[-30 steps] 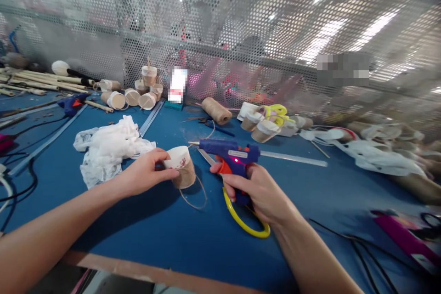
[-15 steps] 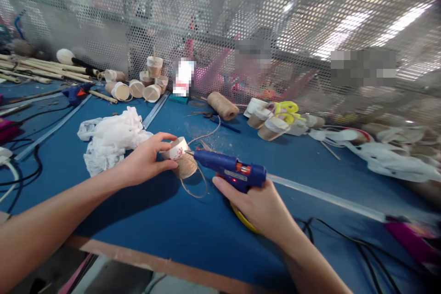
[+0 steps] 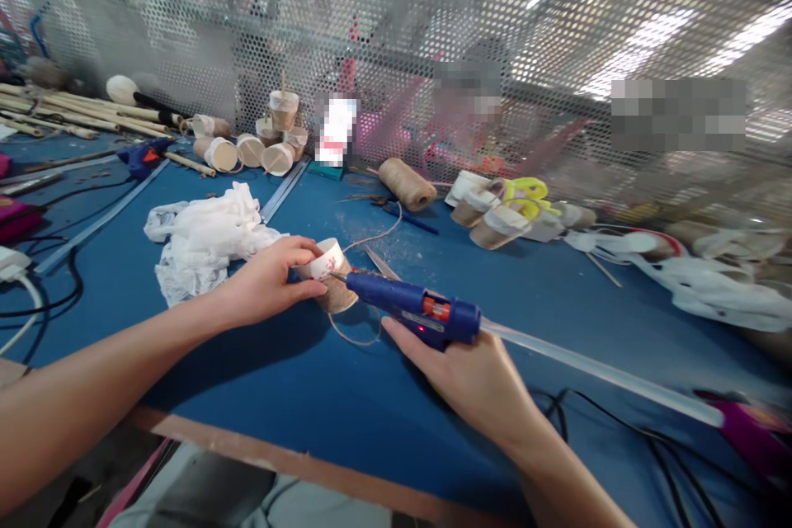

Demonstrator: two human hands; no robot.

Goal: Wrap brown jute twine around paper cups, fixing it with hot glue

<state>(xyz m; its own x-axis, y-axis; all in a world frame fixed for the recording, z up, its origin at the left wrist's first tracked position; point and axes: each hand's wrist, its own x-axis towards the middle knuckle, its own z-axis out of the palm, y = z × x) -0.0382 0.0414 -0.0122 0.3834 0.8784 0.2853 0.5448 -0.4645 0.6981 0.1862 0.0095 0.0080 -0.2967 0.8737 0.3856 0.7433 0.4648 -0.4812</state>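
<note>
A small paper cup (image 3: 335, 290), partly wrapped in brown twine, lies tilted in my left hand (image 3: 266, 285), whose thumb and fingers close around its white end. Red print shows on the bare white band. My right hand (image 3: 476, 384) grips a blue hot glue gun (image 3: 414, 305) with a lit red light. The metal nozzle meets or nearly meets the cup's side at the edge of the twine; contact is hard to tell. A clear glue stick (image 3: 594, 371) sticks out behind the gun. Loose twine (image 3: 359, 341) loops below the cup.
A twine spool (image 3: 407, 184) lies beyond the cup, near scissors (image 3: 382, 263). White plastic bags (image 3: 210, 235) are crumpled at left. Finished wrapped cups (image 3: 278, 157) stand at the back, beside a phone (image 3: 334, 132). Black cables (image 3: 619, 429) run at right; a perforated metal screen (image 3: 384, 16) rises behind.
The view has shifted slightly. The glue gun's nozzle has moved a little down along the cup, near the twine's edge. Both hands keep their holds.
</note>
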